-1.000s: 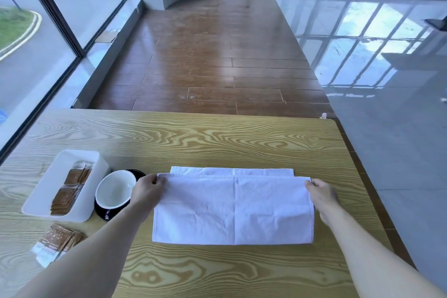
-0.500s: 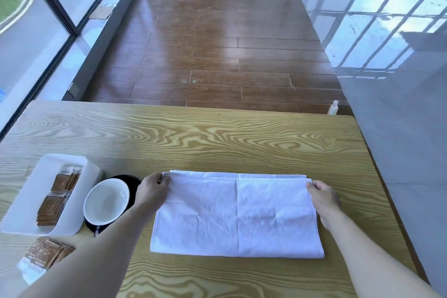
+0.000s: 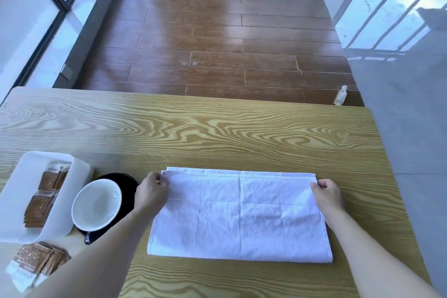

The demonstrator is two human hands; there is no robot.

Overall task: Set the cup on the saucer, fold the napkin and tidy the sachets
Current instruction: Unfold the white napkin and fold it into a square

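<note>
A white napkin (image 3: pixel 239 215) lies folded in half on the wooden table (image 3: pixel 217 133), its far edges nearly aligned. My left hand (image 3: pixel 151 192) pinches its far left corner. My right hand (image 3: pixel 327 195) pinches its far right corner. To the left, a white cup (image 3: pixel 96 204) sits on a black saucer (image 3: pixel 127 185). A white tray (image 3: pixel 14 191) at the far left holds brown sachets (image 3: pixel 46 196). More loose sachets (image 3: pixel 36 261) lie on the table in front of the tray, partly hidden by my left arm.
The table's far edge runs across the middle of the view, its right edge beside my right arm. Beyond it is brown plank floor with a small clear bottle (image 3: pixel 340 95) lying on it. Glass walls stand at left.
Both hands carried the napkin's top layer farther away until its edge nearly meets the far edge underneath. The view has tilted down and closer to the table.
</note>
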